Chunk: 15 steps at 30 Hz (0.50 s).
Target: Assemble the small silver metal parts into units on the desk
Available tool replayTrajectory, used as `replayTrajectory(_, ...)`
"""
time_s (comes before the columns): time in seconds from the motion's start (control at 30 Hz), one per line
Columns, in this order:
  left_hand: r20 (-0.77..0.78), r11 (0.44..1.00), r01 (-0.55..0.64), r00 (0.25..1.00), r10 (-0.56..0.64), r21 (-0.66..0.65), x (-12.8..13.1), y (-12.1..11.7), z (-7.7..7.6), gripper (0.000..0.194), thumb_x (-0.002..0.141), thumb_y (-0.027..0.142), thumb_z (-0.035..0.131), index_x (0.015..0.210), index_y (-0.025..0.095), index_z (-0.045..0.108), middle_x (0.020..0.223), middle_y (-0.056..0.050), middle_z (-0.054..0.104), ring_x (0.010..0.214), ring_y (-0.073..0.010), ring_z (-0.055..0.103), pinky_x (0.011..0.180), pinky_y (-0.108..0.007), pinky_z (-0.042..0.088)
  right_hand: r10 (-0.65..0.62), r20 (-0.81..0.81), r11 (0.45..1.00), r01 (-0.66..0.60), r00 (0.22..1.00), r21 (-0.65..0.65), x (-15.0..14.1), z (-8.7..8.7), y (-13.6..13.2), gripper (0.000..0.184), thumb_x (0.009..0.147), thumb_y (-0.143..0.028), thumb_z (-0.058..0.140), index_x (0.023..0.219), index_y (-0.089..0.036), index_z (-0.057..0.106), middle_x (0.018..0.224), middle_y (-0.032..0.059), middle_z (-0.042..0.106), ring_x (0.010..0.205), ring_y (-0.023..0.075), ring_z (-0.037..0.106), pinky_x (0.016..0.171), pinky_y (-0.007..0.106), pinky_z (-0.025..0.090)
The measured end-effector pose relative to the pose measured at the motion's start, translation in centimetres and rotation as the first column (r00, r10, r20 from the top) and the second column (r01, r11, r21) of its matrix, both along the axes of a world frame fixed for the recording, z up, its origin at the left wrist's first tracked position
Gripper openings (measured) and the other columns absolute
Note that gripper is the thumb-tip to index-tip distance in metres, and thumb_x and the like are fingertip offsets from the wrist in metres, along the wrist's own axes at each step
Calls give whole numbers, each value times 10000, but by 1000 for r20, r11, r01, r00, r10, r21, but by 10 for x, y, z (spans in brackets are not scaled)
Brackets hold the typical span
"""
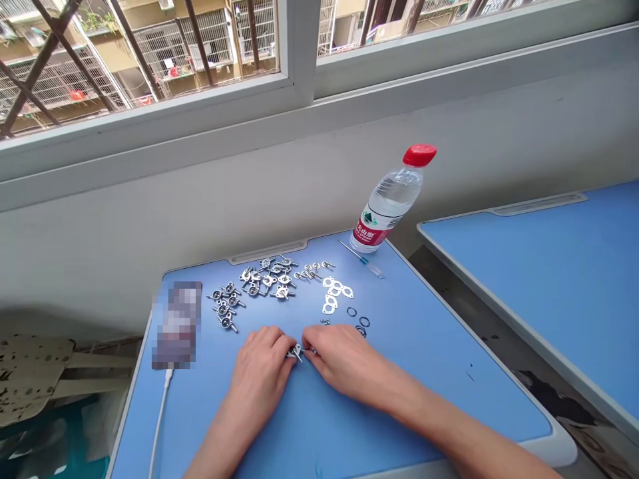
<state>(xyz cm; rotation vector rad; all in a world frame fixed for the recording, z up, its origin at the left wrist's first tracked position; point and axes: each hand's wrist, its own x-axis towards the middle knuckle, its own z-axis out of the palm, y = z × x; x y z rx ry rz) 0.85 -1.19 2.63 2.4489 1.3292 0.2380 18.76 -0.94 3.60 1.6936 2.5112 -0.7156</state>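
Left fingers (276,341): together and curled, tips closed on the near side of the small metal fitting (295,352)
Right fingers (313,338): together, tips pressed on the fitting's other side; the exact grip is partly hidden
Small metal fitting: held between both hands, just above the blue desk (319,426), with a bright pin sticking out downward
Hands: left hand (259,376) and right hand (344,362) side by side, forearms reaching in from the bottom edge
Nearest loose piece: a tiny metal part (325,321) just beyond the right fingers
Rubber: black O-rings (360,324), three, lying apart to the right
Gaskets: pale metal gaskets (334,295) in a loose group beyond the hands
Assembled parts: two clusters of metal flanged fittings (254,283) at the far left of the desk
Tool: a small screwdriver (362,259) with a clear handle, lying near the far edge
Bottle: an upright water bottle (389,206) with a red cap (419,154); its red-and-white label shows Chinese characters, apparently 农夫山泉, partly turned away
Phone: a pixelated, unreadable rectangular object (177,324) with a white cable (162,412)
Beyond: a second blue desk (529,279) to the right, and a barred window (150,53) ahead
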Motion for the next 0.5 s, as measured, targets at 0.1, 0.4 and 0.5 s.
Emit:
replayTrajectory(0.1, -11, 1000, 3, 1000, -3, -4, 0, 0, -2, 96, 910, 172, 523, 938, 230, 594, 921, -29, 627, 842, -220, 557, 718, -343, 415, 6, 22, 1000, -5, 1000, -16, -1, 4, 0, 172, 914, -162, 456, 834, -182, 608, 841, 63, 708, 732, 216, 651, 536, 301, 211)
replayTrajectory(0.4, -19, 998, -6, 1000, 5, -67, 0, 1, 3, 90, 881, 157, 581, 951, 213, 586, 931, -22, 638, 846, -217, 572, 738, -351, 434, 8, 24, 1000, -8, 1000, 24, 0, 0, -3, 157, 896, -144, 478, 779, -184, 575, 735, 38, 666, 626, 186, 616, 509, 303, 176)
replayTrajectory(0.5, -3, 994, -28, 1000, 28, -101, 1, 1, 7, 123, 869, 132, 591, 963, 209, 575, 946, -22, 635, 853, -211, 574, 745, -350, 449, 10, -1, 998, -10, 1000, 68, 2, -5, -6, 159, 882, -106, 480, 781, -183, 575, 721, 23, 661, 591, 171, 599, 507, 299, 175)
